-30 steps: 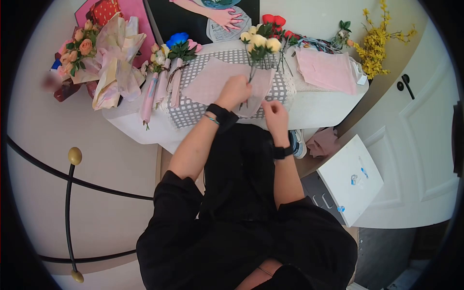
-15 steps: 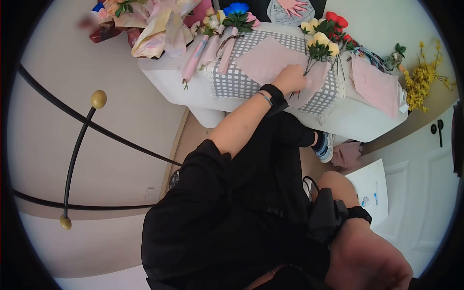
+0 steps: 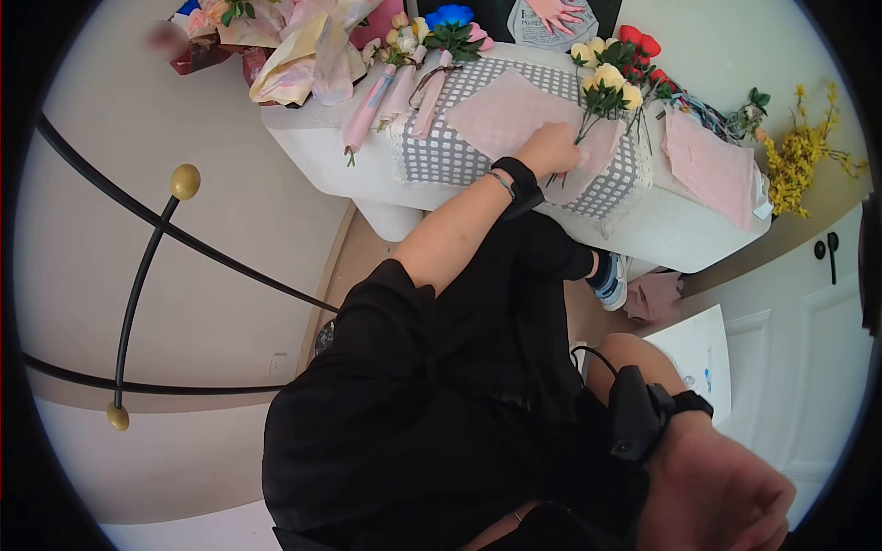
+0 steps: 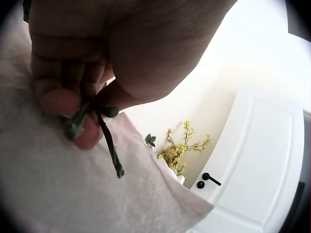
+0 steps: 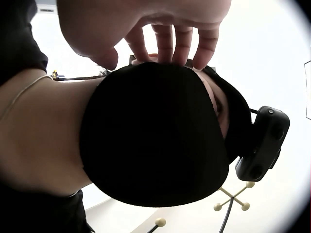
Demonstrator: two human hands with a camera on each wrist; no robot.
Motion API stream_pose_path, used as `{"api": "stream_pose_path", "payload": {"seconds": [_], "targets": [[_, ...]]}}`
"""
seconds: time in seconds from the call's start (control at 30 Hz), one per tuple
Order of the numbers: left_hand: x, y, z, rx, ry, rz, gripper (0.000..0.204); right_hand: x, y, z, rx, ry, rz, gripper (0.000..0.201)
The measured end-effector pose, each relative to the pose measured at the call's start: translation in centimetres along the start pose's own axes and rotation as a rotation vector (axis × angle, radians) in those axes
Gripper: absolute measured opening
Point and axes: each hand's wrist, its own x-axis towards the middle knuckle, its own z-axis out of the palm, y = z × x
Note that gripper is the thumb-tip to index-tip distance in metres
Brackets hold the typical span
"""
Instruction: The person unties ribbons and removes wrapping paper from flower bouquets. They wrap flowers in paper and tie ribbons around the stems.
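My left hand (image 3: 551, 150) grips the thin green stems (image 4: 112, 150) of cream roses (image 3: 608, 89); the stem ends poke out below the fingers in the left wrist view. The roses lean over a pale pink sheet of wrapping paper (image 3: 514, 106), spread on a grey-and-white checked cloth (image 3: 441, 163). Away from the table, my right hand (image 3: 721, 487) is raised close to the head camera, fingers loosely bent. In the right wrist view its fingertips are right at the upper edge of a black face mask (image 5: 155, 136) worn by the person.
Wrapped small bouquets (image 3: 372, 110) lie on the left of the white table (image 3: 322, 147), beside a large paper bouquet (image 3: 317, 64). Red roses (image 3: 640, 44), more pink sheets (image 3: 707, 165) and yellow flowers (image 3: 801, 165) are at the right. A white cabinet (image 3: 703, 335) stands below.
My right hand has left the paper and come up towards the face. The left hand keeps its grip on the stems. The head view has turned, shifting the table right and up.
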Motion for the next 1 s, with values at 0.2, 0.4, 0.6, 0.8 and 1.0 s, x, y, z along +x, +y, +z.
{"api": "stream_pose_path", "payload": {"seconds": [0.2,0.4,0.6,0.8,1.0], "targets": [[0.0,0.1,0.1,-0.009,0.010,-0.005,0.022,-5.8,3.1,-6.2,-0.061,0.381,0.450,0.029],[0.2,0.9,0.7,0.015,0.108,0.102,0.021,-25.3,13.5,-16.4,-1.058,-0.065,1.641,0.037],[0.2,1.4,1.3,0.158,0.161,0.222,0.022,-25.5,14.6,-13.0,-0.888,0.040,1.926,0.042],[-0.5,1.8,1.5,0.079,0.110,0.165,0.022,-28.3,14.5,-13.2,-0.677,0.237,1.704,0.014],[-3.4,1.1,2.5,0.070,0.174,0.267,0.020,-28.9,10.1,-10.8,-0.130,0.733,1.602,0.006]]}}
